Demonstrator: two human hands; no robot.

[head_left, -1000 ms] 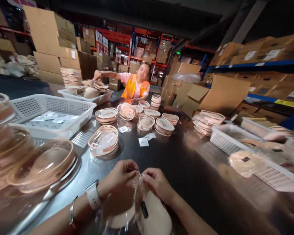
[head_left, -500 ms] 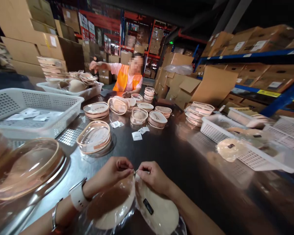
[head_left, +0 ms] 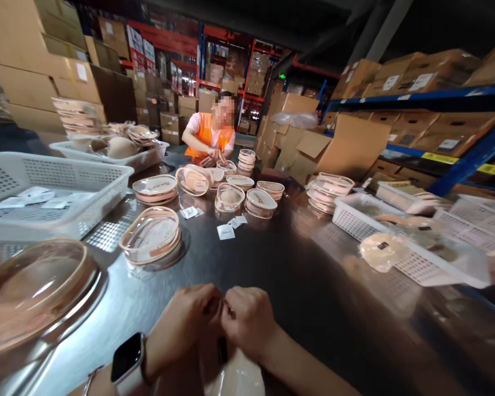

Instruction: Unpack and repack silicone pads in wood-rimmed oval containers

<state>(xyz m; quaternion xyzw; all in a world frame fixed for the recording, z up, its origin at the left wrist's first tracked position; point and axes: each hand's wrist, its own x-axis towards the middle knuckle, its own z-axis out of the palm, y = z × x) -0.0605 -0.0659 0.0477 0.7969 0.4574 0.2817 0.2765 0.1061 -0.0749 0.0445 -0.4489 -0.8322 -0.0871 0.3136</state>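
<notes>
Hands pinching pad wrapper at desk edge.
Left hand (head_left: pixel 185 322) and right hand (head_left: pixel 247 322) both grip clear wrapper (head_left: pixel 235 377); next, pull apart evenly.

We see a dim hall: the ceiling is nearly black, while the far racks (head_left: pixel 231 60) are lit best. The dark table (head_left: pixel 297 264) shines, carrying pale mirrored patches under the left basket (head_left: pixel 58 192) and soft glare near the clear dish (head_left: pixel 150 236). Our hands (head_left: pixel 218 322) sit in shade at the bottom edge, slightly soft. The near-left dish (head_left: pixel 33 297) is smeared by blur. The wide lens bends the blue shelf (head_left: pixel 457 143) and stretches the right basket (head_left: pixel 416 247), which looks washed and unsharp. The co-worker's face is pixelated.
</notes>
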